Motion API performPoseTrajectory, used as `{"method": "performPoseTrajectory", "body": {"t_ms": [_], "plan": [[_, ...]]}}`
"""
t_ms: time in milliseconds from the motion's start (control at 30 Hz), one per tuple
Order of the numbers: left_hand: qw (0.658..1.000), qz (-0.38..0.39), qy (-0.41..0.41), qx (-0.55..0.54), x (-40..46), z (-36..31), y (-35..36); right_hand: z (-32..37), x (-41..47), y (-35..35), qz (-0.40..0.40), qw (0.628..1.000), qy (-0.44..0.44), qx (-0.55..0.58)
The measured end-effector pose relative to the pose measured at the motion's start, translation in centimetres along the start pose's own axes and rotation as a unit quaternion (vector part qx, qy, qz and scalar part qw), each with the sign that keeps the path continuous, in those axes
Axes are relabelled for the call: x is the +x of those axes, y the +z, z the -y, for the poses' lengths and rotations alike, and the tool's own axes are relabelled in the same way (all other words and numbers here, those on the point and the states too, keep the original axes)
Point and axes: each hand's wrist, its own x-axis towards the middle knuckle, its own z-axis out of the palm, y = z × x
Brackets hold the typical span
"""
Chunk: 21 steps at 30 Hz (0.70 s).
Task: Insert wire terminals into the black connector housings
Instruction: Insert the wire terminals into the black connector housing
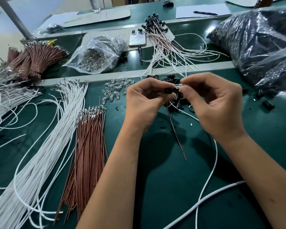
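Above the middle of the green table (172, 187), both hands meet over a small pile of loose black housings (180, 100). The left hand (144, 103) has its fingers curled and pinches a black connector housing (168, 91) between thumb and fingertips. The right hand (216, 104) has its fingers curled and pinches a small clear glass bulb (177, 85) at the housing's open end; bulb and housing touch. A brown wire (176, 131) and a white wire (210, 171) hang from below the hands toward the near edge; how each joins the housing is hidden by the fingers.

Left of the hands, a bundle of brown terminal wires (87, 146) lies with its metal terminals pointing toward the far edge. Just beside it to the left lies a fanned bundle of white terminal wires (45, 146). Loose clear bulbs (112, 93) lie scattered just beyond the left hand. Near the far left corner sit tied bundles of brown wires (36, 60). An open clear plastic bag of bulbs (97, 55) lies toward the far edge, with a white phone (137, 38) face down beside it. Finished assemblies with black housings and white leads (165, 42) lie right of the phone. A large clear bag of black parts (257, 40) occupies the far right corner.
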Motion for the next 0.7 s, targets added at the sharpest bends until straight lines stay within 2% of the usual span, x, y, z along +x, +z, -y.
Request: {"method": "performPoseTrajectory", "body": {"t_ms": [400, 567, 700], "plan": [[1.000, 0.009, -0.003, -0.023, -0.2, -0.3, 0.1, 1.0, -0.2, 0.0, -0.009, 0.999, -0.016, -0.028], [0.999, 0.015, 0.002, -0.032, -0.3, -0.3, 0.0, 1.3, 0.0, -0.3, -0.010, 0.995, -0.072, -0.069], [1.000, 0.019, 0.008, -0.020, -0.3, -0.1, 0.0, 1.5, 0.1, -0.3, 0.022, 0.988, -0.117, -0.095]]}}
